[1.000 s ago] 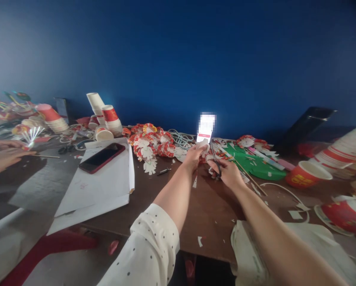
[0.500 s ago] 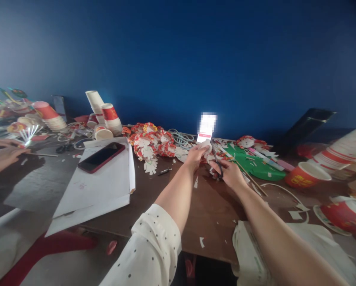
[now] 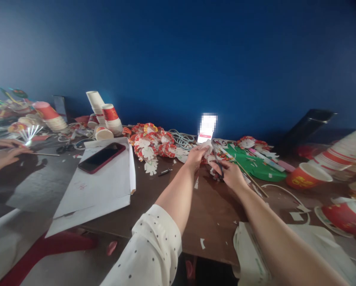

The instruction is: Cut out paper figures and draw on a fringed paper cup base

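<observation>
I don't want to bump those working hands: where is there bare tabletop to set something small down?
On the brown table, one bare patch lies between the white cardboard and left forearm; another, with a few paper scraps, between that and the right forearm. It is crowded along the blue wall with paper cutouts and cups.

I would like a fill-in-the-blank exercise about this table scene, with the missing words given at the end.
1. The right hand holds a pair of ____.
2. The dark-screened phone lies on a large, flat ____ sheet.
3. The wall behind the table is ____.

Missing words: scissors; white; blue.
</observation>
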`<state>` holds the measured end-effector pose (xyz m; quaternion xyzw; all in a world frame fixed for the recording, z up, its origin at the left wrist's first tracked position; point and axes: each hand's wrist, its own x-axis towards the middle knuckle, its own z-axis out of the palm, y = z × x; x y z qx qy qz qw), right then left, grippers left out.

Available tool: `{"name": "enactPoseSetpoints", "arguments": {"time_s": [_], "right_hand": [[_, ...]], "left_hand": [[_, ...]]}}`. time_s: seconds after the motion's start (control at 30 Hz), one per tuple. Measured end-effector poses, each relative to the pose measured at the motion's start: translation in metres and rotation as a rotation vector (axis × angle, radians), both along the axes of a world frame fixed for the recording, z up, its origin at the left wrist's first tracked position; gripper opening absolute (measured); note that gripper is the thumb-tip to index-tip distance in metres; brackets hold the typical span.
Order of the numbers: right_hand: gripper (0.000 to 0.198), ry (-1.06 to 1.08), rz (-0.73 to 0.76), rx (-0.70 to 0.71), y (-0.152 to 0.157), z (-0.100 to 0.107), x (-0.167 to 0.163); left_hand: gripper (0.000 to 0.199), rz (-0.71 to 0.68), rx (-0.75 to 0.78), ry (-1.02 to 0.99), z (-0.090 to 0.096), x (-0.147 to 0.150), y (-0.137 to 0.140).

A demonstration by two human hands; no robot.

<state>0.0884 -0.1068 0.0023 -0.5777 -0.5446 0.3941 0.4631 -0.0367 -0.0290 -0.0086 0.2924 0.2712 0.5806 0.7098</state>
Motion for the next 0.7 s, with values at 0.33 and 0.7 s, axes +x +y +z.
{"name": "enactPoseSetpoints", "arguments": {"time_s": [0.33, 0.7], "right_hand": [[0.054, -0.020, 0.009, 0.010, 0.0030, -0.0049, 0.0024], [0.049, 0.000, -0.007, -0.008, 0.0025, -0.0033, 0.0020]], "left_hand": [[0.024, 0.007, 0.008, 0.008, -0.0028, 0.0003, 0.0020], [0.029, 0.003, -0.031, -0.001, 0.0026, 0.0006, -0.0004]]}}
